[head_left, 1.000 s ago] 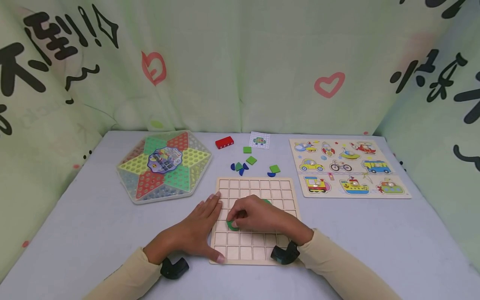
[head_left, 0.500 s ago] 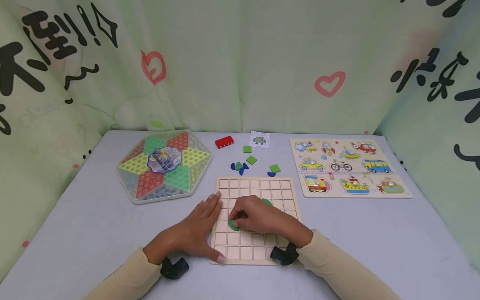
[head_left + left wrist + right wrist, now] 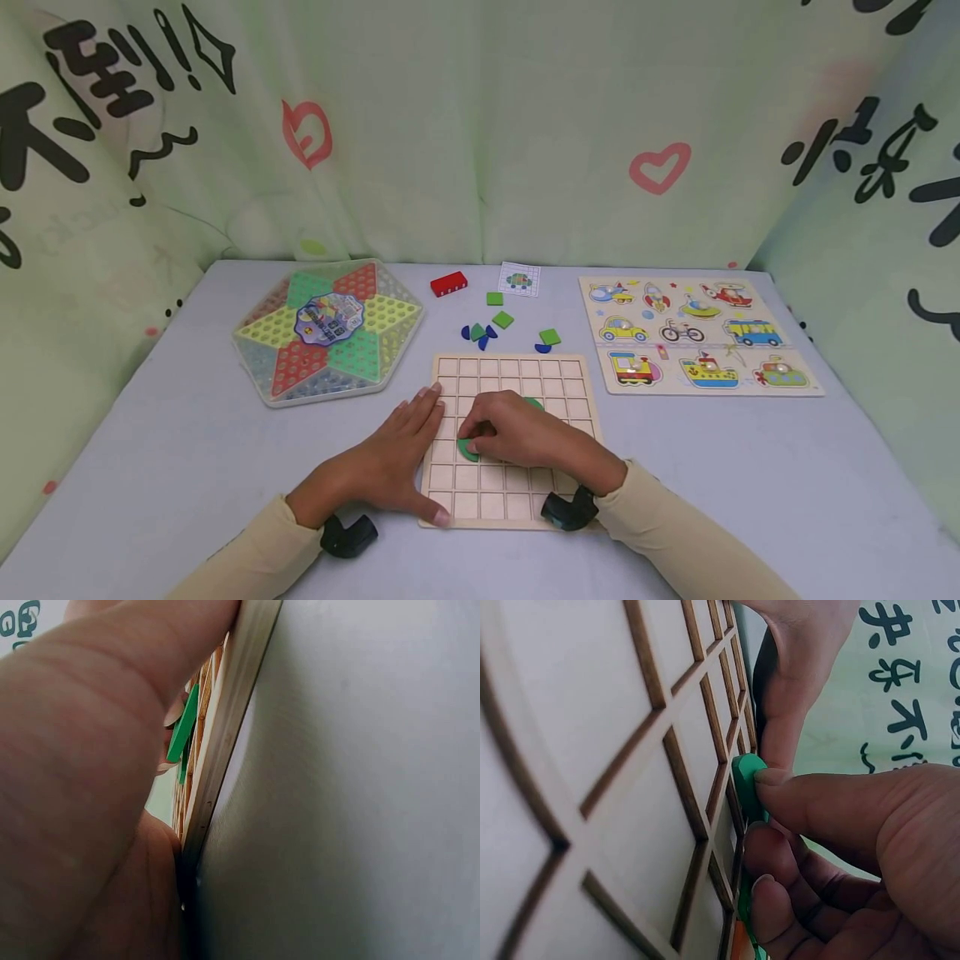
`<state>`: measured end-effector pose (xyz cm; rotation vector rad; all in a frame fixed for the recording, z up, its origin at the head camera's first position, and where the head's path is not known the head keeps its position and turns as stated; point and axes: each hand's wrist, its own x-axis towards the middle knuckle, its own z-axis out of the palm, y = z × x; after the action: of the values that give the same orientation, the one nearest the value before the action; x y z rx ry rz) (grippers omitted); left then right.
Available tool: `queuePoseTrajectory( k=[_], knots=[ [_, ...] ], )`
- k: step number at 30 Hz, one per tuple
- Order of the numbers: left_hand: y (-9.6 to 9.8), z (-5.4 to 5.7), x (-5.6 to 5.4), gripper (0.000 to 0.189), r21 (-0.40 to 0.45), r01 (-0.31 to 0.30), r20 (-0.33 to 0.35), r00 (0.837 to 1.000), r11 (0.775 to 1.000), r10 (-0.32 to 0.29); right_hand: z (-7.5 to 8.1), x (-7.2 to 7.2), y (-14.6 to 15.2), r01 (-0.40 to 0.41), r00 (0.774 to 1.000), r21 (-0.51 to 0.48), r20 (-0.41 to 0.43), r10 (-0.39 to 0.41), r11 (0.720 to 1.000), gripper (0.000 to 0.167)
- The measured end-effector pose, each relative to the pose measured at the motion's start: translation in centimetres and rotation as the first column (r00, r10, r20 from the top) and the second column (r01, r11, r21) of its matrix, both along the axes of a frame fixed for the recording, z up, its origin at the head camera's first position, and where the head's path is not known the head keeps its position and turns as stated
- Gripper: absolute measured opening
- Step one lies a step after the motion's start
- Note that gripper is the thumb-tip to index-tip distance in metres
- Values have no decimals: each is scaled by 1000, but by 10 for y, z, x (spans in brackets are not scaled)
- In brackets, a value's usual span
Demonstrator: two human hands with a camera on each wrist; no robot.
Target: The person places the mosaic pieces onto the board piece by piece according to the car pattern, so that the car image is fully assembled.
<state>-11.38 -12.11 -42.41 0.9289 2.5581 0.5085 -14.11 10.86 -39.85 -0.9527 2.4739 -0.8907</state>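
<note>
My right hand (image 3: pixel 517 429) pinches a green rounded wooden piece (image 3: pixel 467 451) between thumb and fingers, low over the left part of a wooden grid board (image 3: pixel 491 506). In the right wrist view the thumb lies on the green rounded piece (image 3: pixel 748 784), right by the grooved squares. Another green piece (image 3: pixel 534 402) with a curved edge lies on the board, partly behind the right hand. Under the fingers in the right wrist view an orange bit (image 3: pixel 742 941) shows. My left hand (image 3: pixel 386 462) rests along the board's left edge, fingers straight, thumb at the near corner.
Beyond the board lie several green squares (image 3: pixel 503 320) and blue half-round pieces (image 3: pixel 542 348), a red block (image 3: pixel 449 284) and a small pattern card (image 3: pixel 519 281). A hexagonal checkers board (image 3: pixel 390 350) stands left; a vehicle puzzle board (image 3: pixel 667 387) lies right.
The right hand and the green rounded piece have shifted very slightly to the right over the board. The left hand has stayed in place.
</note>
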Motion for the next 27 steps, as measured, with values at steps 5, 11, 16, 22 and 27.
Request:
queuePoseTrajectory(
  k=[5,11,16,22,27],
  knots=[
    [1,1,1,134,-6,-6,4,1000,1000,6,0,0,0,-8,1000,-3,-4,8,1000,12],
    [1,2,1,135,-8,-10,5,1000,1000,10,0,0,-1,-12,1000,-1,-6,12,1000,12],
    [0,2,0,134,1,-7,2,1000,1000,7,1,2,-2,-8,1000,-16,14,8,1000,11],
    [1,1,0,135,-6,-4,1,1000,1000,4,5,3,-2,-2,1000,-33,-7,1,999,11],
    [1,1,-1,135,-18,-7,2,1000,1000,7,7,-3,5,40,999,-55,-18,-41,998,12]
  ],
)
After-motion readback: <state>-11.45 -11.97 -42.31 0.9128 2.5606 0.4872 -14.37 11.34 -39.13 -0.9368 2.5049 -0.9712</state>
